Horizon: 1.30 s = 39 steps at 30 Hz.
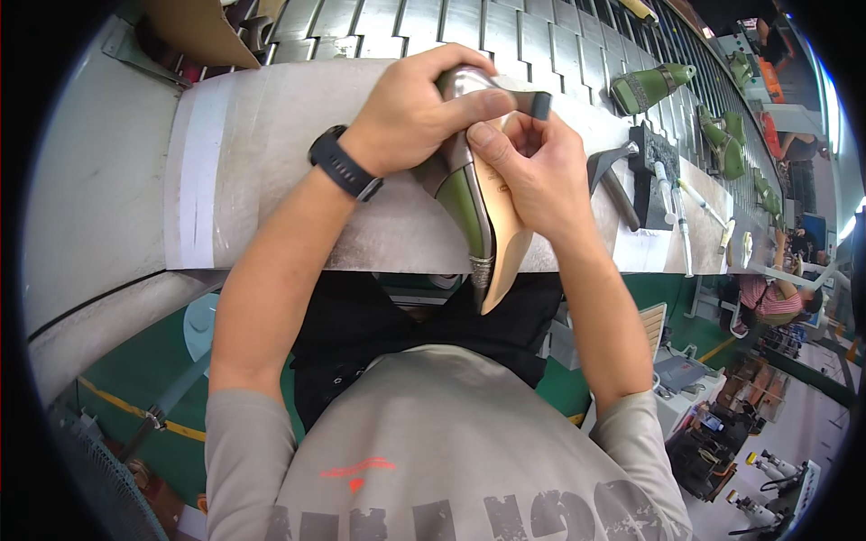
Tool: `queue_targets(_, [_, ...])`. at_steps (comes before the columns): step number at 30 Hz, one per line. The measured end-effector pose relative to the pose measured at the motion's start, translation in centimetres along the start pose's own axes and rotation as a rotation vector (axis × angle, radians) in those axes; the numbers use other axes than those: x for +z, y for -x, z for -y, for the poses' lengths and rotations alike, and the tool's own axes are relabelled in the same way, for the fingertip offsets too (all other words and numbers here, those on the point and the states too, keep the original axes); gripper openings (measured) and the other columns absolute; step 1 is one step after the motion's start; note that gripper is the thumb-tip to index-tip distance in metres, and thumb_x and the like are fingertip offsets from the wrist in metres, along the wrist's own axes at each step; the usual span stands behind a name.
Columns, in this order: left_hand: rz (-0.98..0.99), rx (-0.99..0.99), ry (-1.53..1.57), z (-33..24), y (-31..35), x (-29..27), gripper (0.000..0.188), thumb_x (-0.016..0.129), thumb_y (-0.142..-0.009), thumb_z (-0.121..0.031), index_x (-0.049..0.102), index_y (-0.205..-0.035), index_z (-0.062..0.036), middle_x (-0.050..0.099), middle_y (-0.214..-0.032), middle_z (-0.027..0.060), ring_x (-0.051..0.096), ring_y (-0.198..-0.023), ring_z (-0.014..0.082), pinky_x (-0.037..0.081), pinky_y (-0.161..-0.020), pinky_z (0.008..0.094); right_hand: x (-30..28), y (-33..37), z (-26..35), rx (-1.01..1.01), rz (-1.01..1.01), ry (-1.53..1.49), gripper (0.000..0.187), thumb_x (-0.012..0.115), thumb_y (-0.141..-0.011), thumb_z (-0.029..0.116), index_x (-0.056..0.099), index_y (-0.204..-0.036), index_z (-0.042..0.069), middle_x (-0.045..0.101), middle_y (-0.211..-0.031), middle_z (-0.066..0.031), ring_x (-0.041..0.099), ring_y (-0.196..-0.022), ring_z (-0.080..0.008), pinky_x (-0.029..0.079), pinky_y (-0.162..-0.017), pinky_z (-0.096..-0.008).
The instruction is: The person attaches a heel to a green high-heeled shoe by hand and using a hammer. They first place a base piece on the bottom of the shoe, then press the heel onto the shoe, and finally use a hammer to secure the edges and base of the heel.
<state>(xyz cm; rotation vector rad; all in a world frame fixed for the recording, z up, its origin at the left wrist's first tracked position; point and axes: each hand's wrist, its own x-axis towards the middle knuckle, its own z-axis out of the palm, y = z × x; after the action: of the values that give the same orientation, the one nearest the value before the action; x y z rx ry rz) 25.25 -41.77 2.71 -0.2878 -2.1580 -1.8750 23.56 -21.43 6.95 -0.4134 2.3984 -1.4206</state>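
Note:
A green high-heeled shoe (462, 206) is held in both my hands over the worktable, its toe pointing toward me and its tan sole turned to the right. My left hand (424, 108) is closed around the heel end, thumb lying across it. The dark-tipped heel (532, 105) sticks out to the right beyond that thumb. My right hand (546, 171) grips the sole side, with its thumb pressed near the arch and the other fingers bent behind. A sparkly band (482, 269) shows near the toe. On my left wrist is a black watch (345, 162).
To the right on the worktable (271, 162) lie a hammer (618, 191), a black block (656, 158) and several slim syringe-like tools (683, 221). Beyond runs a metal slat conveyor (559, 45) carrying green shoes (651, 87). A person in a striped top (767, 296) is far right.

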Motion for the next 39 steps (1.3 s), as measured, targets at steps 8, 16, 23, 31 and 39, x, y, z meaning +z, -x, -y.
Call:
queue_targets(8, [-0.351,0.286,-0.532,-2.4,14.8,3.6,0.079,0.103,-0.058,-0.024,0.057,-0.12,-0.0097,0.061,-0.119,0.0141,0.06,-0.103,0.0314,0.05,-0.088,0.0421,-4.9,2.9,-2.7,-0.728,0.003,0.644,0.081,0.095,-0.067,0.038,0.069,-0.14,0.014,0.06,-0.149,-0.0175,0.052,-0.141,-0.0409,0.043,-0.114,-0.0566])
queue_targets(16, [0.0,0.135,-0.529,-4.5,15.3,3.3,0.078,0.096,-0.07,-0.051,0.065,-0.126,-0.0078,0.058,-0.149,0.0212,0.059,-0.133,0.0409,0.047,-0.111,0.0469,-3.4,4.6,-5.3,-0.869,-0.009,0.531,0.078,0.098,-0.064,0.023,0.072,-0.137,0.016,0.052,-0.159,-0.0164,0.045,-0.147,-0.0452,0.043,-0.117,-0.0534])
queue_targets(23, [-0.079,-0.044,-0.359,-4.0,14.7,4.6,0.043,0.09,-0.084,-0.021,0.065,-0.116,-0.0057,0.058,-0.154,0.0247,0.061,-0.135,0.0334,0.047,-0.113,0.0418,-2.9,4.6,-6.2,-0.916,-0.041,0.527,0.06,0.097,-0.071,0.029,0.074,-0.124,0.011,0.052,-0.151,-0.0252,0.04,-0.145,-0.0557,0.04,-0.116,-0.0621])
queue_targets(31, [-0.064,-0.015,-0.405,-3.7,14.4,4.3,0.033,0.077,-0.094,-0.013,0.06,-0.12,-0.0023,0.057,-0.154,0.0263,0.059,-0.138,0.0318,0.044,-0.117,0.0421,-0.8,6.0,-8.1,-0.902,-0.254,0.386,0.06,0.096,-0.065,0.019,0.076,-0.121,0.012,0.06,-0.148,-0.0161,0.056,-0.133,-0.0404,0.044,-0.113,-0.0528])
queue_targets(39, [0.246,-0.23,-0.42,-4.2,7.9,4.4,0.042,0.065,-0.108,-0.029,0.064,-0.136,0.0027,0.072,-0.115,0.0084,0.065,-0.105,0.0138,0.053,-0.094,0.0306,2.0,15.4,-11.3,0.328,0.34,-1.05,0.036,0.062,-0.112,0.023,0.062,-0.135,-0.005,0.076,-0.112,-0.0141,0.074,-0.095,-0.019,0.06,-0.083,-0.0311])
